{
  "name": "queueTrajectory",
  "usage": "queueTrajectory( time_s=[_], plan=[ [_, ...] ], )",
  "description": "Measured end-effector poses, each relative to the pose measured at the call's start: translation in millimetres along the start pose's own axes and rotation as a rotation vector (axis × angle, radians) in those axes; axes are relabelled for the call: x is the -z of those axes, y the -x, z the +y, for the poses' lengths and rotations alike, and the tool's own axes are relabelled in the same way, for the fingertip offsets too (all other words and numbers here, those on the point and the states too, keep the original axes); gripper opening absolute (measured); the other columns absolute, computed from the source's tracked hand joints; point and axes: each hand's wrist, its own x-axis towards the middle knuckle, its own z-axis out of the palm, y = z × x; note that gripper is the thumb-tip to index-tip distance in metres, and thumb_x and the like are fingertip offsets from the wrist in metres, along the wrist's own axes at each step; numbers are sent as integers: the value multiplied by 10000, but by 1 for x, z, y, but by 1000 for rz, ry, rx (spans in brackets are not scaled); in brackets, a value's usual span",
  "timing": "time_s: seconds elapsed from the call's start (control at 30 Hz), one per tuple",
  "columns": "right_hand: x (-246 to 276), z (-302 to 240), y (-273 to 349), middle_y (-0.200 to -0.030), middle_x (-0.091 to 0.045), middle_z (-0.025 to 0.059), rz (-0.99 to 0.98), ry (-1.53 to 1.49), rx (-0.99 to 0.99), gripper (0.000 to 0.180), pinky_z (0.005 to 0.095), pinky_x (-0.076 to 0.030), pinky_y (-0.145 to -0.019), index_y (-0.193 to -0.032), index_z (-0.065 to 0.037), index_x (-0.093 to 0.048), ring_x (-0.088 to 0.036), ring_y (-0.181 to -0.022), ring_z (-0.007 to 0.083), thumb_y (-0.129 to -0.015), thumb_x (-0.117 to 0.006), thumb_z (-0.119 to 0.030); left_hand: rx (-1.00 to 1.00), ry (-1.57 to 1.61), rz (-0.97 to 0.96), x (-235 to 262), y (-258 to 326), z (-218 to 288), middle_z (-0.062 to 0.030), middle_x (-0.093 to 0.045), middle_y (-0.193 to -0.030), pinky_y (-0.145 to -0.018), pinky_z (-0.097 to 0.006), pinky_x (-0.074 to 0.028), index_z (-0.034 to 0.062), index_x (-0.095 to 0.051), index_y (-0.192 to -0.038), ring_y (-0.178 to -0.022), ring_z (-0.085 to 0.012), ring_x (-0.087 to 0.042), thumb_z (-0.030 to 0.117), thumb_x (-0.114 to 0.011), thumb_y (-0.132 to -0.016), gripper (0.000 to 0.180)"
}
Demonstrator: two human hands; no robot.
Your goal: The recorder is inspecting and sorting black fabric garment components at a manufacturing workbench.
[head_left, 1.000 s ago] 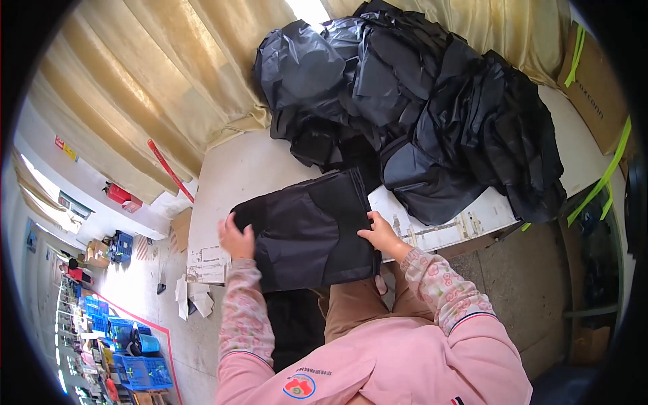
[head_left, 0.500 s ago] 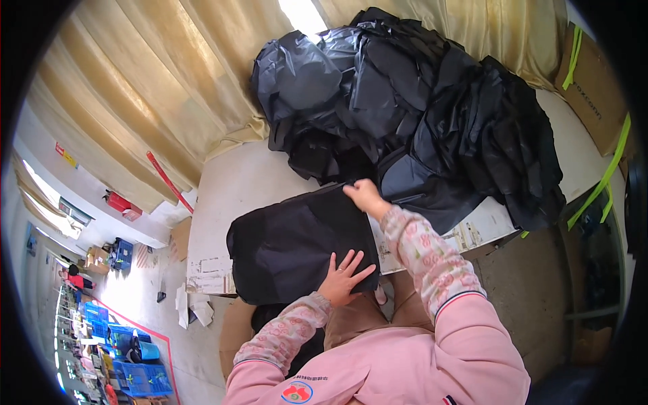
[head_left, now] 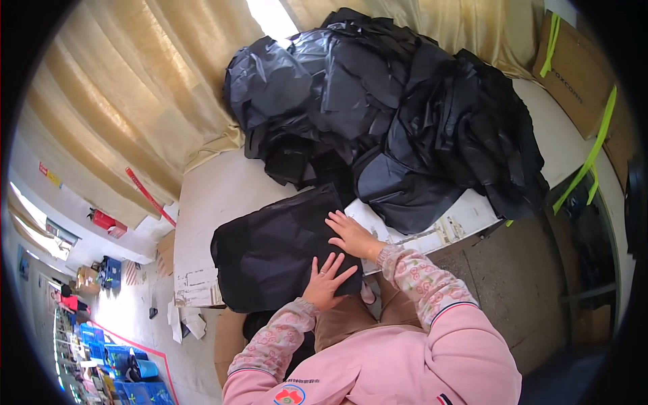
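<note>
A flat black fabric piece point(head_left: 270, 243), roughly rectangular with rounded corners, lies at the table's near edge; whether it is one layer or a stack I cannot tell. Fingers spread, my left hand point(head_left: 326, 282) rests flat on its lower right corner. My right hand point(head_left: 354, 236) lies on its right edge, fingers stretched out and holding nothing. Just beyond, a large heap of crumpled black sheets point(head_left: 418, 115) with a slight sheen covers much of the table, some hanging over the front edge.
The white table point(head_left: 209, 182) has a worn front edge. Gold curtains point(head_left: 155, 74) hang behind it. A cardboard box point(head_left: 577, 84) and yellow-green strips point(head_left: 594, 152) are at the right. Blue crates point(head_left: 145, 390) stand on the floor at far left, with a distant person point(head_left: 69, 300) beyond.
My right hand has let go of the fabric's far right corner and come down flat on its right edge. My left hand stays on the lower corner. The whole view has shifted slightly.
</note>
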Motion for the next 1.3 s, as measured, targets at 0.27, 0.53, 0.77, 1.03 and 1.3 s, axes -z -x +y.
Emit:
queueTrajectory(
  time_s=[0.27, 0.53, 0.77, 1.03, 1.3],
  plan=[
    [96, 34, 53, -1119, -580, 108, 430, 449, -490, 318, 426, -384, -922, -1076, -120, -610, -517, -1088, 277, -775, -693, -176, -23, 88, -64, 1, 2, -9, -136, -140, -1576, -1083, -679, -34, 309, -320, -1476, -1461, -348, -73, 548, -704, -737, 866],
    [114, 18, 111, -842, -608, 73, 94, -113, -348, 69, 422, -436, -748, -799, -98, -627, -569, -866, 298, -793, -664, -155, 113, 544, 185, 27, -19, -5, -181, -396, -1450, -1130, -529, -194, 100, -499, -1343, -1373, -394, -314, 373, -656, -869, 570],
    [144, -40, 164, -831, -616, 78, -203, -553, -286, 67, 363, -479, -729, -837, -53, -647, -602, -830, 288, -791, -672, -94, 387, 935, 533, 23, -96, -17, -181, -472, -1344, -971, -353, -443, 44, -312, -1434, -1180, -299, -523, 277, -765, -799, 815],
    [157, -1, 149, -888, -657, 64, 181, -768, -1042, 336, 258, -509, -669, -1179, -36, -577, -621, -760, 133, -909, -634, -229, 249, 685, 158, -19, -123, 26, -218, -671, -1031, -828, -379, -518, 3, -550, -1252, -932, -325, -660, 139, -706, -764, 530],
    [121, 8, 96, -883, -667, 32, 337, -1237, -858, 203, 254, -493, -647, -990, 12, -649, -595, -736, 89, -880, -679, -155, 123, 1024, 59, -24, -90, 109, -15, -507, -802, -611, -261, -418, 42, -512, -1226, -720, -108, -479, 165, -759, -792, 514]
  ],
)
